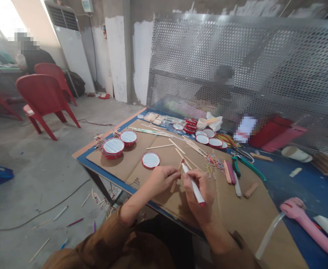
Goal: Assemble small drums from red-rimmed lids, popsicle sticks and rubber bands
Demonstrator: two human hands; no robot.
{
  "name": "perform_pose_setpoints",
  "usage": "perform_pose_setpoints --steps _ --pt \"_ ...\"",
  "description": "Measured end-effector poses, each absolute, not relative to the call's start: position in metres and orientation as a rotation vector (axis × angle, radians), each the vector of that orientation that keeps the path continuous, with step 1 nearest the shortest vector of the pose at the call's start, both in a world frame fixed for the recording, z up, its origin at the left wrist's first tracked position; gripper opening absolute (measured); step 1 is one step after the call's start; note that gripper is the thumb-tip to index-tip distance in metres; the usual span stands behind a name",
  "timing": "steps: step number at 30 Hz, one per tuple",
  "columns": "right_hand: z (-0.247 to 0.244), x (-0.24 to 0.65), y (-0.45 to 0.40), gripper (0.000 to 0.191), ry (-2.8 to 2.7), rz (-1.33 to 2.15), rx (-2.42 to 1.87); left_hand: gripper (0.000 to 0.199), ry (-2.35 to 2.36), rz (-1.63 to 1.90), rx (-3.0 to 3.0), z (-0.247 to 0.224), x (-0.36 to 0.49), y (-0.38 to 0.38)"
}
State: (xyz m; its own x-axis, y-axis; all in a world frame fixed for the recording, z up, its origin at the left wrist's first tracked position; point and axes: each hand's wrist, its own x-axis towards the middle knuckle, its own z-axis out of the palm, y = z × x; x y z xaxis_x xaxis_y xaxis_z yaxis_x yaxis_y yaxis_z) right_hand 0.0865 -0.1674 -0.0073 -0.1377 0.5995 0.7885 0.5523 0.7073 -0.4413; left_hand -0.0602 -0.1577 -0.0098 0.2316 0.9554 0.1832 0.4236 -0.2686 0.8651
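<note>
My left hand [161, 179] pinches a thin wooden stick [176, 175] that slants down over the brown cardboard sheet [237, 213]. My right hand [199, 194] grips a white marker pen [193, 185] with a red end, its tip up against the stick's upper end. Both hands hover close together above the cardboard near the table's front edge. A round red-rimmed lid [151, 160] lies just beyond my left hand.
More red-rimmed lids [113, 147] and loose wooden sticks [180, 147] lie across the blue table [315, 190]. Green-handled pliers [250, 167], coloured markers [231, 172] and a pink tool [306, 220] sit to the right. A perforated metal sheet [250, 67] stands behind. Red chairs [45, 99] and a seated person are at left.
</note>
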Motion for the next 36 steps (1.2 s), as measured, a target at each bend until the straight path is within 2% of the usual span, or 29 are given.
perform_pose_setpoints --steps 36 --pt "-0.0054 0.0866 -0.1682 0.002 -1.798 0.024 -0.926 0.029 1.295 0.976 1.812 -0.0112 -0.0601 -0.1572"
